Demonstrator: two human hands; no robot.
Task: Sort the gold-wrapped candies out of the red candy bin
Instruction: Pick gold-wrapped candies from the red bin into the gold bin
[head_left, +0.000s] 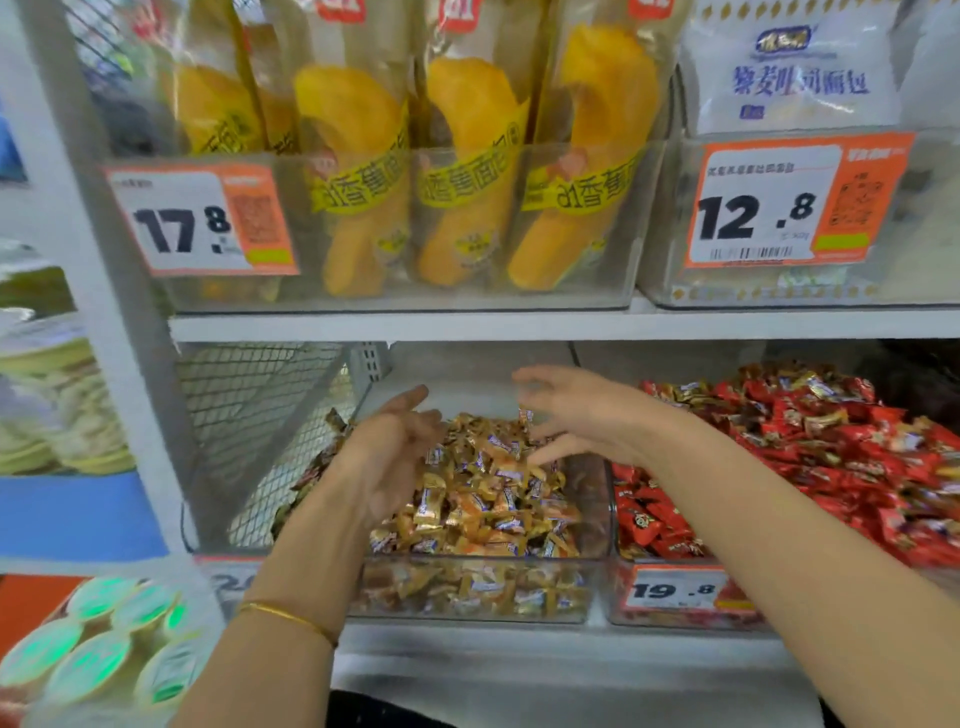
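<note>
Shop shelving fills the frame, with two clear bins on the lower shelf. At lower centre, one bin holds a heap of gold-wrapped candies, too many to count. The left hand hovers over the heap's left side, fingers straight and holding nothing. The right hand is over the far end, its blurred fingers spread wide around one loose candy. Further right, the red candy bin shows several gold wrappers among the red.

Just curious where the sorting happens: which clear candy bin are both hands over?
The left clear plastic bin of gold-wrapped candies, not the neighbouring bin of red-wrapped candies beside it.
</note>
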